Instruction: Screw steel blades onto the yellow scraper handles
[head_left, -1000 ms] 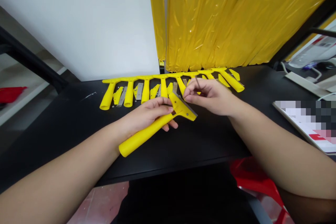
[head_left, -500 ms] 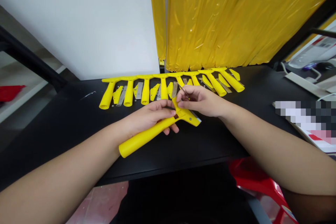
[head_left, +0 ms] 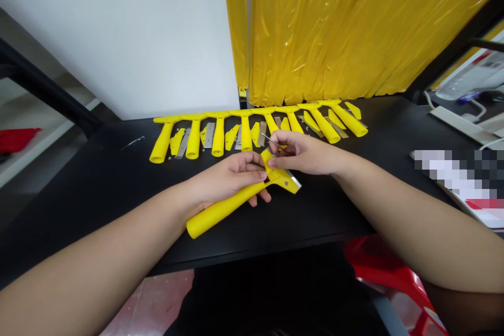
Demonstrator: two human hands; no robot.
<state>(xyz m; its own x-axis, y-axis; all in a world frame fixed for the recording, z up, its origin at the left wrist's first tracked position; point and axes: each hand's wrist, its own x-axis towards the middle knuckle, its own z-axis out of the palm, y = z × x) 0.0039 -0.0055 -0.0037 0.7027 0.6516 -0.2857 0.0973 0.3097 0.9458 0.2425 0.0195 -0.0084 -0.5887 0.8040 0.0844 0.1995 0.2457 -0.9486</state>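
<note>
A yellow scraper [head_left: 224,212] is held slantwise above the black table, its hollow handle toward me and its blade edge to the right. My left hand [head_left: 226,178] is closed round the handle near the head, thumb on top. Between the fingers of my right hand [head_left: 305,152] is a thin metal rod [head_left: 271,139], perhaps a hex key; its far end is hidden by the hand. The right thumb touches the scraper's head. A screw [head_left: 286,183] shows near the head's right end.
Behind my hands, several yellow scraper handles [head_left: 160,142] stand in a row on the black table [head_left: 118,184]. Yellow cover plates [head_left: 232,137], metal blades [head_left: 210,135] and small screws lie between them. A white panel [head_left: 157,37] and yellow plastic sheeting [head_left: 334,26] rise at the back.
The scraper has shifted slightly right and turned a little in my left hand. My right hand has moved slightly right, and more of the rod points out leftward.
</note>
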